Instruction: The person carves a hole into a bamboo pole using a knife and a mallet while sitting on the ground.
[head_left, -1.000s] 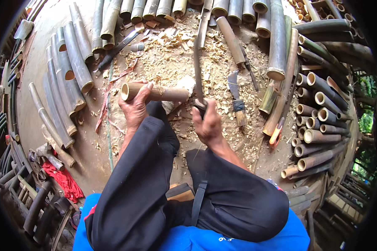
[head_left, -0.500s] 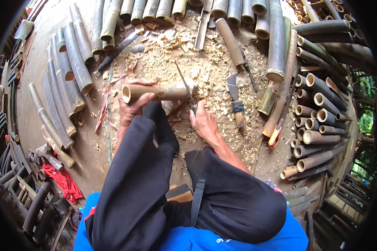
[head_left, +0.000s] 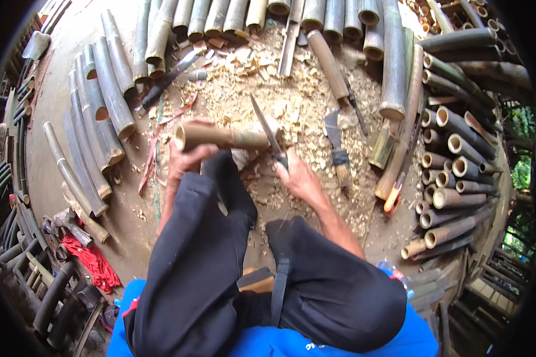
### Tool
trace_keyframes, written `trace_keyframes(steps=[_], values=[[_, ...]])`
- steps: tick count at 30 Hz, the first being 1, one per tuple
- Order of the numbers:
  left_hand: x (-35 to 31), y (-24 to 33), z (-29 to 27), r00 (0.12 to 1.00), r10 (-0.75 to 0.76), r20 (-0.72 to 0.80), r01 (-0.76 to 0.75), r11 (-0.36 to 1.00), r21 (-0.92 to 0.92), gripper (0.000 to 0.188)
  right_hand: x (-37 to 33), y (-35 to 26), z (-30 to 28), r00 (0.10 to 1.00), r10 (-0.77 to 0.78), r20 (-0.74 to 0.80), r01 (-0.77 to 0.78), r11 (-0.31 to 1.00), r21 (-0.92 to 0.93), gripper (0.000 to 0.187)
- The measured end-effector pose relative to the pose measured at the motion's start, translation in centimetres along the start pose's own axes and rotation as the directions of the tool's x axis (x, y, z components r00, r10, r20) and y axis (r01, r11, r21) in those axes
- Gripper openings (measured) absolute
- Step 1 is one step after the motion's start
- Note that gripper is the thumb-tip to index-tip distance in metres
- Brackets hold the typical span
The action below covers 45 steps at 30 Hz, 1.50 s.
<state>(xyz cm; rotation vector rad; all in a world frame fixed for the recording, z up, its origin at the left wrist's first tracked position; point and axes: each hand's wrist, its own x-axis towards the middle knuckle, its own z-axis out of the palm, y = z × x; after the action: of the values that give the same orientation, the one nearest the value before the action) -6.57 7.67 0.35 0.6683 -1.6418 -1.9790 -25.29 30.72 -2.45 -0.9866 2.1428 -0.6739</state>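
My left hand (head_left: 187, 159) grips a short bamboo tube (head_left: 226, 137) near its open left end, the thumb lying along the near side. The tube is level, its hollow mouth facing left, above my left foot. In my right hand (head_left: 299, 177) is a knife (head_left: 265, 126), fingers closed round its dark handle. Its long narrow blade slants up and left, passing by the tube's right end; whether it touches the tube I cannot tell. Part of a pale block (head_left: 241, 157) shows under the tube, mostly hidden.
Wood shavings (head_left: 250, 65) cover the ground ahead. A wide-bladed knife with a wrapped handle (head_left: 338, 156) lies to the right, near an orange-handled tool (head_left: 393, 196). Bamboo tubes stand or lie along the left (head_left: 113, 89), far side and right (head_left: 458, 196). A red cloth (head_left: 90, 262) lies at left.
My right hand has shifted slightly right and nearer, and the knife's blade now shows its flat side. My left hand still holds the tube in nearly the same place.
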Motion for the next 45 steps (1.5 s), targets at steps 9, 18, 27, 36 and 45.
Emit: trace_keyframes(steps=[9, 18, 27, 36, 45], values=[[-1.0, -0.3, 3.9, 0.902, -0.082, -0.425, -0.103, 0.913, -0.395, 0.040, -1.6, -5.0, -1.8, 0.926, -0.203, -0.318, 0.246, 0.964, 0.103, 0.026], [-2.5, 0.4, 0.9, 0.963, 0.065, -0.262, -0.085, 0.994, -0.064, 0.047, -1.4, -6.4, -4.5, 0.986, -0.086, -0.142, 0.098, 0.991, 0.085, 0.033], [-1.6, 2.1, 2.2, 0.968, -0.140, -0.208, 0.135, 0.990, -0.039, 0.053, -0.4, -1.1, 0.2, 0.995, 0.081, 0.063, -0.087, 0.993, 0.086, 0.034], [-2.0, -0.2, 5.2, 0.864, -0.064, -0.500, -0.082, 0.961, -0.264, 0.036, -1.9, -3.2, -1.1, 0.909, -0.182, -0.375, 0.283, 0.930, 0.233, 0.031], [-3.9, 1.8, 2.3, 0.946, -0.028, -0.322, -0.003, 0.996, -0.094, 0.043, -1.9, -7.2, -4.5, 0.996, -0.026, -0.082, 0.034, 0.994, 0.105, 0.031]])
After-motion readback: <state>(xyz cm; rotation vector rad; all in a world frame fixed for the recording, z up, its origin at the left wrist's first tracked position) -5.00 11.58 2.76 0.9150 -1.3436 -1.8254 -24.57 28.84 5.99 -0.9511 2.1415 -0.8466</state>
